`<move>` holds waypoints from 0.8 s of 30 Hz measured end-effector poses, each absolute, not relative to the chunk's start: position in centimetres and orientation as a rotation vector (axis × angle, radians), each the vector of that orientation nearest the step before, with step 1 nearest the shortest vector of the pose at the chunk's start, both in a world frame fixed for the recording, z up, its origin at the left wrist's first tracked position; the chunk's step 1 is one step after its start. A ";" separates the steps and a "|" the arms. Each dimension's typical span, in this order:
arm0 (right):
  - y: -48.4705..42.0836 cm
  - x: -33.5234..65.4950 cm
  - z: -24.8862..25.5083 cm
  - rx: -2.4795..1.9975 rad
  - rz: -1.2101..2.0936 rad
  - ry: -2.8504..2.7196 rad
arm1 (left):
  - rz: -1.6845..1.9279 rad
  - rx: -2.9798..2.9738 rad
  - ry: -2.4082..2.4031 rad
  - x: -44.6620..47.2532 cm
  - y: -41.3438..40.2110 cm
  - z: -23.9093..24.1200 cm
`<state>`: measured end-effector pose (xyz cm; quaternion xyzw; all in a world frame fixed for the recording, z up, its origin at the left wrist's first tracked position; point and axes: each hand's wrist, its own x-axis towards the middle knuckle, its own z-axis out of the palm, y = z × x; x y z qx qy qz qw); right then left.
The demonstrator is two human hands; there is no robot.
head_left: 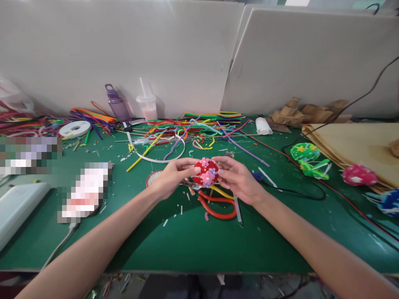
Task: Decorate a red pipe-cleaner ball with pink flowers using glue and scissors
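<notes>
Between my two hands, above the green table, is a small round red craft piece [198, 178] decorated with pink and lilac flowers and pearl-like beads. My left hand [174, 176] pinches its left edge, thumb on the front. My right hand [238, 180] grips the right edge with its fingertips. Just below lie scissors [218, 212] with red and yellow handles, their blades partly behind my left hand. A small dish of clear beads [152, 178] sits beside my left wrist, partly covered by it. A translucent stick [237, 209] rests by the scissors.
Loose pipe cleaners [174, 128] spread along the back, near a purple bottle [116, 104] and a lidded cup [147, 106]. A ribbon spool [75, 129] and white power bank [23, 211] lie left. At right are finished-looking fuzzy pieces [358, 175], brown paper [349, 141] and cables [352, 201].
</notes>
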<state>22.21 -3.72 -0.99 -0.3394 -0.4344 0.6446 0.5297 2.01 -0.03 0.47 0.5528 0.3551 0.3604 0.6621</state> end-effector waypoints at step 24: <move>-3.6 22.3 -1.2 -0.780 1.585 -1.115 | 0.746 1.317 0.684 1.7 0.2 0.0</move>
